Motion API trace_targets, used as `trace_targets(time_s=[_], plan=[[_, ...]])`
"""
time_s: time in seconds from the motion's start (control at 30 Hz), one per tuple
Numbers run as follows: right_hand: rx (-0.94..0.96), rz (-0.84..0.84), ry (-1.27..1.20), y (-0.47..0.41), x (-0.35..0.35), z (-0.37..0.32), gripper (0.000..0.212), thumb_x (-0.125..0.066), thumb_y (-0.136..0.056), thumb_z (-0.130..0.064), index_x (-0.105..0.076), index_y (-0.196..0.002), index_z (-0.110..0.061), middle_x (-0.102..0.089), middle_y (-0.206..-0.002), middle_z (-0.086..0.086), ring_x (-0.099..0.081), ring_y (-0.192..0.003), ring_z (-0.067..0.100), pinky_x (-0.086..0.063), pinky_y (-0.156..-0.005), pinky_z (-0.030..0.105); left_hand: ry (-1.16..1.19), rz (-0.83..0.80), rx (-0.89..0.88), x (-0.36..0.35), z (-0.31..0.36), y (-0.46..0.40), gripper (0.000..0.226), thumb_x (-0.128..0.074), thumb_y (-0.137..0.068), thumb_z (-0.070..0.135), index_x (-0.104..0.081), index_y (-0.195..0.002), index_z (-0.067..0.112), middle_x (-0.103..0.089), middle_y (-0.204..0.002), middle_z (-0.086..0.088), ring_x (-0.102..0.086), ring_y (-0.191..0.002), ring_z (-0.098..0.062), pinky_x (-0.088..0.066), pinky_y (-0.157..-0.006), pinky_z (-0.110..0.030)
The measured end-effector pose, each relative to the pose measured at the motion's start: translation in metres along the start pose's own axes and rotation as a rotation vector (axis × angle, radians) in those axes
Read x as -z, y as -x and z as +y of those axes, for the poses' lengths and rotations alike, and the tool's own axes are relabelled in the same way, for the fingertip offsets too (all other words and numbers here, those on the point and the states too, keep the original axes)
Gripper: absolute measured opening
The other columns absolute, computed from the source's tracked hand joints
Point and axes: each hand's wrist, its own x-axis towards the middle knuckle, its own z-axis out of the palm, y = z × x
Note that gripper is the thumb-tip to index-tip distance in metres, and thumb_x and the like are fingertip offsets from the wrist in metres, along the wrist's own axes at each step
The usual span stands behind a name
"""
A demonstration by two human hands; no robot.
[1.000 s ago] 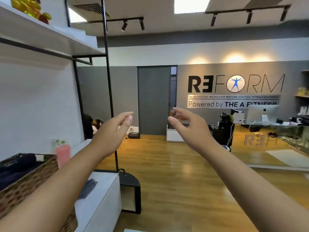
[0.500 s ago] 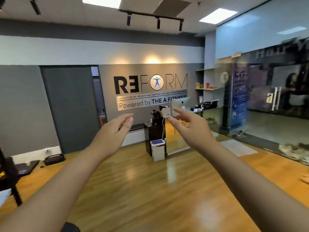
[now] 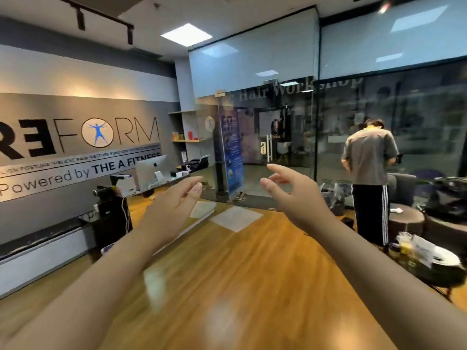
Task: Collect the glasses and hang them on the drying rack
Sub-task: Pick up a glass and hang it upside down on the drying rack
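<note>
Left hand (image 3: 169, 210) and right hand (image 3: 295, 195): both raised at mid-height, palms facing one another with a clear gap between, fingers loosely spread and lightly curled, nothing held; no glasses or drying rack can be made out anywhere in view. Beyond the fingertips: glass wall (image 3: 353, 117) with a blue banner (image 3: 231, 152) straight past the gap, reception desk (image 3: 151, 183) and wall sign (image 3: 83, 147) beyond the left fingers, a standing person (image 3: 369, 178) beyond the right fingers, beside a round stool (image 3: 406, 218), and a cluttered dark table (image 3: 434, 271) outside the right forearm. Under both forearms: open wooden floor (image 3: 240, 274), unobstructed out to the glass.
</note>
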Motion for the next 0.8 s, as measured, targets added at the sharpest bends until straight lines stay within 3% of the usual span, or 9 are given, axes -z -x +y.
trace_targets(time_s=[0.1, 0.27, 0.43, 0.53, 0.67, 0.8], plan=[[-0.041, 0.050, 0.072, -0.033, 0.012, 0.048, 0.063, -0.054, -0.092, -0.067, -0.055, -0.147, -0.035, -0.069, -0.120, -0.014, -0.061, -0.116, 0.005, -0.051, -0.093, 0.031, 0.032, -0.048, -0.038, -0.049, -0.008, -0.057, 0.053, -0.029, -0.104, 0.054, -0.049, -0.148, 0.032, -0.058, -0.141, 0.011, -0.048, -0.118, -0.002, -0.039, -0.091, -0.026], [-0.108, 0.125, 0.163, -0.085, 0.040, 0.116, 0.059, -0.057, -0.096, -0.059, -0.054, -0.148, -0.033, -0.070, -0.122, -0.012, -0.061, -0.118, 0.007, -0.052, -0.098, 0.033, 0.122, -0.074, -0.104, -0.130, -0.012, -0.149, 0.048, -0.032, -0.107, 0.047, -0.049, -0.148, 0.030, -0.057, -0.134, 0.015, -0.046, -0.114, 0.000, -0.032, -0.077, -0.006], [-0.179, 0.213, 0.246, -0.133, 0.063, 0.177, 0.057, -0.058, -0.096, -0.058, -0.054, -0.148, -0.033, -0.071, -0.121, -0.012, -0.061, -0.117, 0.007, -0.050, -0.098, 0.030, 0.225, -0.138, -0.192, -0.210, -0.019, -0.237, 0.050, -0.032, -0.106, 0.051, -0.048, -0.149, 0.032, -0.057, -0.142, 0.012, -0.045, -0.120, 0.001, -0.035, -0.091, -0.022], [-0.225, 0.282, 0.301, -0.157, 0.073, 0.215, 0.057, -0.058, -0.096, -0.058, -0.054, -0.148, -0.034, -0.071, -0.121, -0.014, -0.062, -0.118, 0.007, -0.052, -0.100, 0.034, 0.280, -0.163, -0.241, -0.260, -0.025, -0.290, 0.049, -0.032, -0.107, 0.050, -0.047, -0.149, 0.032, -0.057, -0.142, 0.011, -0.048, -0.123, -0.003, -0.035, -0.093, -0.024], [-0.295, 0.368, 0.386, -0.187, 0.081, 0.264, 0.055, -0.059, -0.097, -0.056, -0.055, -0.147, -0.034, -0.071, -0.120, -0.013, -0.062, -0.116, 0.009, -0.054, -0.101, 0.038, 0.376, -0.268, -0.320, -0.326, -0.025, -0.361, 0.047, -0.033, -0.107, 0.049, -0.048, -0.149, 0.032, -0.057, -0.138, 0.012, -0.047, -0.119, -0.002, -0.035, -0.085, -0.015], [-0.366, 0.479, 0.486, -0.217, 0.098, 0.302, 0.055, -0.059, -0.097, -0.056, -0.053, -0.147, -0.036, -0.068, -0.122, -0.015, -0.060, -0.116, 0.006, -0.051, -0.097, 0.029, 0.469, -0.355, -0.392, -0.384, -0.011, -0.433, 0.046, -0.033, -0.106, 0.052, -0.048, -0.147, 0.037, -0.055, -0.133, 0.018, -0.049, -0.122, -0.005, -0.037, -0.093, -0.028]])
